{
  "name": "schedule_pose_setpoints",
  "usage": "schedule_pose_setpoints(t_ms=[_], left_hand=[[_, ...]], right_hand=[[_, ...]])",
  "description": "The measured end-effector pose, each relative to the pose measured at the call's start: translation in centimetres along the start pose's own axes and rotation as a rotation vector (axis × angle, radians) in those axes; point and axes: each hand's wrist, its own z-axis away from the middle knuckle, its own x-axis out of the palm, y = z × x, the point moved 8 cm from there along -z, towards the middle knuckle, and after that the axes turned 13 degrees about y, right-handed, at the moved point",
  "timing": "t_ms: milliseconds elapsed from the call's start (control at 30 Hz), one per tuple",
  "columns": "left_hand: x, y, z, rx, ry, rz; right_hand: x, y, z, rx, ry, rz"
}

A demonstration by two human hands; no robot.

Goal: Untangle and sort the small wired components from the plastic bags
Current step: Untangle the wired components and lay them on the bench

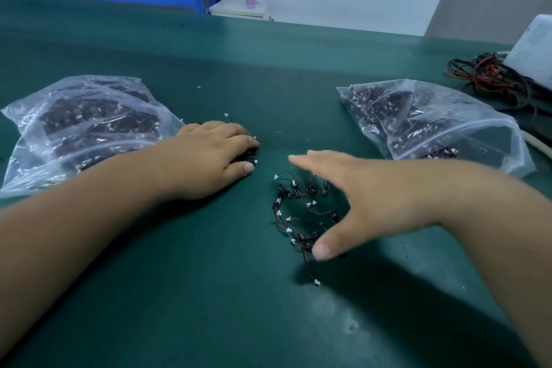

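Green matting covers the whole table (185,293), the largest thing in view. On it lie two clear plastic bags, each packed with dark wired parts and white plugs: the left bag (74,128) at the left edge and the right bag (433,122) well apart from it on the far right.

Between them come the bare forearms. The left hand (206,155) lies palm down just beside the left bag, its fingers curled over a small dark clump of components (250,155) and holding it against the matting; the thumb rests flat on the mat near the clump. The right hand (367,197) is spread wide and holds nothing, fingers straight and somewhat blurred, thumb splayed toward the body. It hovers over the loose components (294,209); whether it touches them I cannot tell.

Behind the right bag sits a tangle of red and black cables (490,78) against a white box (534,45).

The loose components are small black pieces on thin red and black leads with white plugs, scattered in a rough ring mid-table. A few stray white plugs (226,114) dot the mat beyond the left hand.
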Motion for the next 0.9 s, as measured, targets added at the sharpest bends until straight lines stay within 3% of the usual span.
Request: schedule_pose_setpoints(t_ms=[167, 367, 467, 900], left_hand=[[-0.1, -0.5, -0.1, -0.017, 0.065, 0.044], [0.0, -0.5, -0.1, -0.018, 0.096, 0.047], [0.1, -0.5, -0.1, -0.02, 0.105, 0.046], [0.0, -0.6, 0.0, -0.01, 0.143, 0.055]], right_hand=[[3.5, -1.0, -2.0, -0.027, 0.087, 0.095], [2.4, -2.6, -2.6, -0.128, 0.492, -0.015], [1.8, -2.8, -2.4, -0.132, 0.616, -0.001], [1.6, -3.5, -0.8, -0.087, 0.705, 0.242]])
